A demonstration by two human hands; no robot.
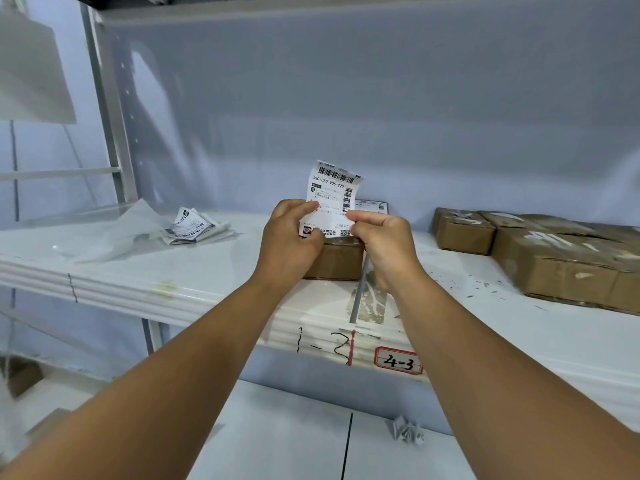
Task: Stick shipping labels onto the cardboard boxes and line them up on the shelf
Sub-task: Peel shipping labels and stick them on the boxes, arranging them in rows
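A white shipping label with barcodes stands upright between both hands above the shelf. My left hand pinches its lower left edge, and my right hand pinches its lower right edge. Right behind the hands a small cardboard box sits on the white shelf, partly hidden. A label-like sheet shows behind that box. Several more cardboard boxes stand in a group on the right of the shelf.
A pile of crumpled labels and backing paper lies on the shelf's left. The shelf's front edge bears a red-framed tag "4-3". A crumpled paper ball lies on the lower surface. A metal upright stands at the left.
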